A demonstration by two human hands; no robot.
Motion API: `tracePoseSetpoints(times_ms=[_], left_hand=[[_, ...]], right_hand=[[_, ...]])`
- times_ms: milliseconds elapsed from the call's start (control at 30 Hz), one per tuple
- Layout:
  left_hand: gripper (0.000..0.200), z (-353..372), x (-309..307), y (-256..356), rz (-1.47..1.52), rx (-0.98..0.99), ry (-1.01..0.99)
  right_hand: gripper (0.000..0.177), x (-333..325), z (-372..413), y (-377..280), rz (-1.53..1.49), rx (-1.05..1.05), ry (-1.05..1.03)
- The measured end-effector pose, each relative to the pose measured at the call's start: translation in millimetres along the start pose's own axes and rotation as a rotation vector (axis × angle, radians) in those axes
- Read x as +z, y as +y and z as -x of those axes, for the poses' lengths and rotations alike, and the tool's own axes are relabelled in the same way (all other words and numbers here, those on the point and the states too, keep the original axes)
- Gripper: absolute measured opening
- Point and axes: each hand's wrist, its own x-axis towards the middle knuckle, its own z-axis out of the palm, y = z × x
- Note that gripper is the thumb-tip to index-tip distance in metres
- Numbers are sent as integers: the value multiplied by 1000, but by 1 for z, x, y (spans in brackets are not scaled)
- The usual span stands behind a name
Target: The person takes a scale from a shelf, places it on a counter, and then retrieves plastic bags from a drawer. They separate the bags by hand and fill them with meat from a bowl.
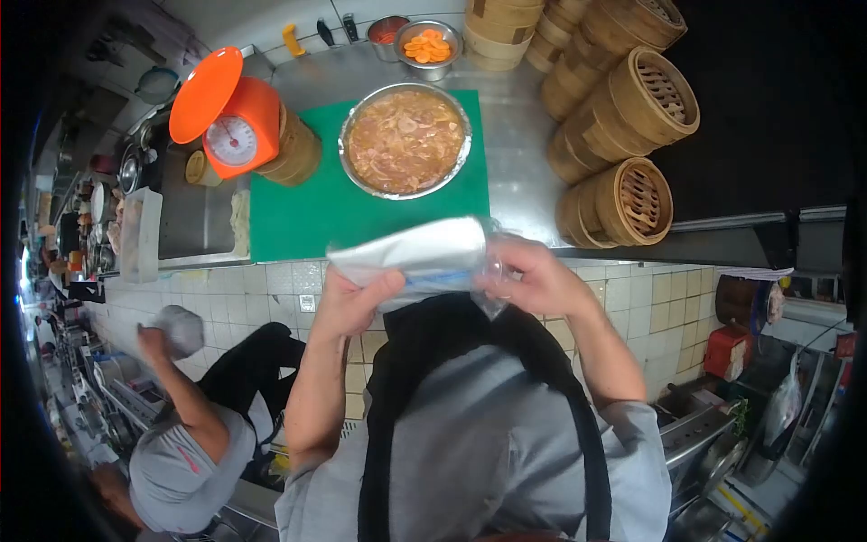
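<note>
Both my hands hold a folded, clear plastic bag (415,251) with a whitish sheen and a blue strip, just in front of the counter edge. My left hand (357,303) grips its left end, thumb on top. At the right end, my right hand (533,275) has its fingers closed on the crumpled plastic. Beyond the bag, a round metal bowl (406,142) of raw, sauced sliced meat rests on a green cutting board (298,217). An orange scale (237,135) with a round dial and a tilted tray stands at the board's left.
Bamboo steamers (623,117) are stacked at the right. A small bowl of carrot slices (427,47), a red-filled tin (386,34) and knives (336,32) lie at the back wall. A sink (199,217) is at the left. A co-worker (190,461) stands lower left, holding something grey.
</note>
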Motion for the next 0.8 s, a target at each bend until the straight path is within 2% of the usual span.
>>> tracePoseSetpoints(times_ms=[67,167,300,500,600,700,800], left_hand=[[44,-5,3,4,0,48,8],[42,-8,0,6,83,-27,35],[41,-11,2,7,137,-42,31],[41,-12,-1,8,197,-87,18],[42,-13,1,6,201,-69,41],[46,-13,4,6,150,-63,75],[49,-12,12,8,80,-72,124]], right_hand=[[30,-5,-4,-8,-100,145,-30],[29,-11,-7,-10,-258,236,-76],[28,-8,-9,-4,-442,250,-95],[29,-7,-10,-5,-423,295,-95],[30,-6,-10,2,-472,247,-103],[39,0,-16,-12,-292,257,-20],[32,5,-19,-18,-246,324,13]])
